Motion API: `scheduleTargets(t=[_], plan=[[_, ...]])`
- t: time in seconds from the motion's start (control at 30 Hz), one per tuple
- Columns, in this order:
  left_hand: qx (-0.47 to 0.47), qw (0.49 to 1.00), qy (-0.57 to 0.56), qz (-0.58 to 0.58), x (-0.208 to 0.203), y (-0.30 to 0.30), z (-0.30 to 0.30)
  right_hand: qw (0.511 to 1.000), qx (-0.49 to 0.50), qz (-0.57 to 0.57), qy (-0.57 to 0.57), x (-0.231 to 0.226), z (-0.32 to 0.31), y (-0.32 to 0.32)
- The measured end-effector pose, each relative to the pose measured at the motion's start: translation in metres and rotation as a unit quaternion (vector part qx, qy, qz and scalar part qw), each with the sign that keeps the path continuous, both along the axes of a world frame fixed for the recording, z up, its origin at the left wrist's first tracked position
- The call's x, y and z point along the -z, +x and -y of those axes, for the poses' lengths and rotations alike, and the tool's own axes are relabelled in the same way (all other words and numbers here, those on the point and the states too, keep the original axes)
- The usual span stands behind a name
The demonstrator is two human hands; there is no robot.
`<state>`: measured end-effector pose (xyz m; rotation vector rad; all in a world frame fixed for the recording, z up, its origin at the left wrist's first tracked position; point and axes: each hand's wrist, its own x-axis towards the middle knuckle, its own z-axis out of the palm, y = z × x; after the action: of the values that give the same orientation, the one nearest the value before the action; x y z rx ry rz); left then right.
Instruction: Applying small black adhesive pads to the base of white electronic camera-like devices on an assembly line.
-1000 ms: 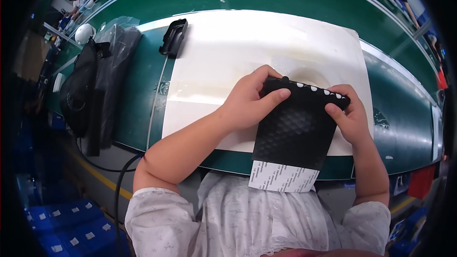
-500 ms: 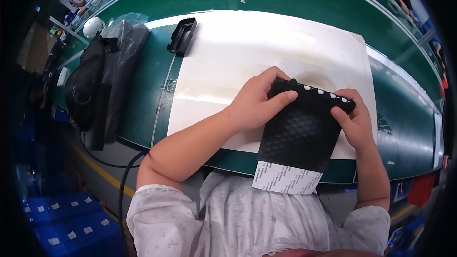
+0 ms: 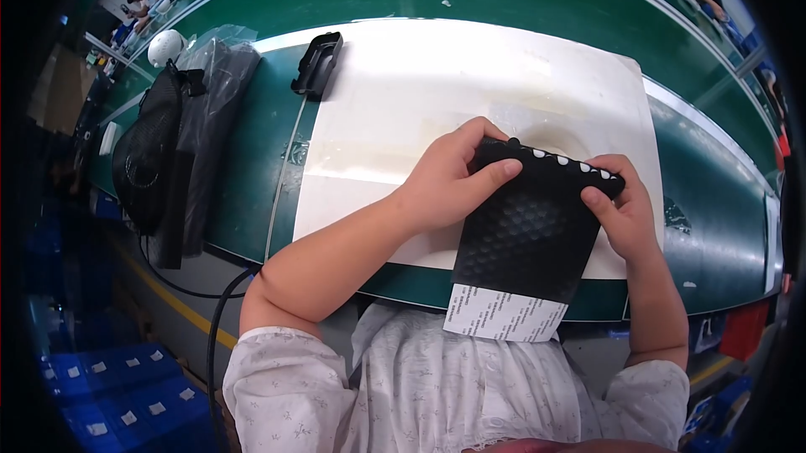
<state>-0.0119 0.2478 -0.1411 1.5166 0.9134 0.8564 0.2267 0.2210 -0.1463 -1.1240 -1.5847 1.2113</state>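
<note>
Both hands grip a black flexible sheet with a bumpy pattern (image 3: 525, 230) by its far edge, in front of my chest. That edge is bent over into a thick ridge with a row of white dots along it. My left hand (image 3: 449, 180) is closed on the left corner, thumb on top and fingers behind. At the right corner, my right hand (image 3: 625, 216) pinches the sheet in the same way. White printed backing paper (image 3: 506, 314) sticks out from under the sheet's near end, over my lap. The fingertips beneath the edge are hidden.
A white board (image 3: 403, 75) lies on the green table (image 3: 243, 193). A black plastic frame (image 3: 317, 65) rests on its far left corner. Further left are a black mesh-covered part (image 3: 151, 151) and plastic-wrapped black pieces (image 3: 220, 117). A black cable (image 3: 216, 335) hangs beside the table.
Both hands keep the same hold on the black sheet. The whole view has shifted very slightly; nothing else has visibly moved on the table.
</note>
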Motion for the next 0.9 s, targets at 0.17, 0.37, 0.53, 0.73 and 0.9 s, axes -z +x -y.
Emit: scheduleTargets(t=[0.17,0.37,0.53,0.73,0.9], plan=[[0.014,1.000,-0.017,-0.008,-0.0017,-0.0007,0.0004,1.000,0.006,0.003,0.005,0.0021,0.0004,0.0008],[0.016,1.000,-0.008,0.004,-0.0011,-0.0012,0.0010,1.000,0.010,-0.004,-0.009,0.0025,0.0010,-0.0011],[0.010,1.000,0.000,-0.020,-0.0015,-0.0008,0.0005,1.000,0.017,-0.001,0.001,0.0021,0.0019,-0.0011],[0.008,1.000,0.005,-0.021,-0.0041,-0.0010,0.0013,1.000,0.012,0.001,-0.002,0.0011,0.0013,-0.0014],[0.006,1.000,0.011,-0.026,-0.0022,-0.0007,0.0007,1.000,0.014,-0.010,0.000,0.0017,0.0010,-0.0012]])
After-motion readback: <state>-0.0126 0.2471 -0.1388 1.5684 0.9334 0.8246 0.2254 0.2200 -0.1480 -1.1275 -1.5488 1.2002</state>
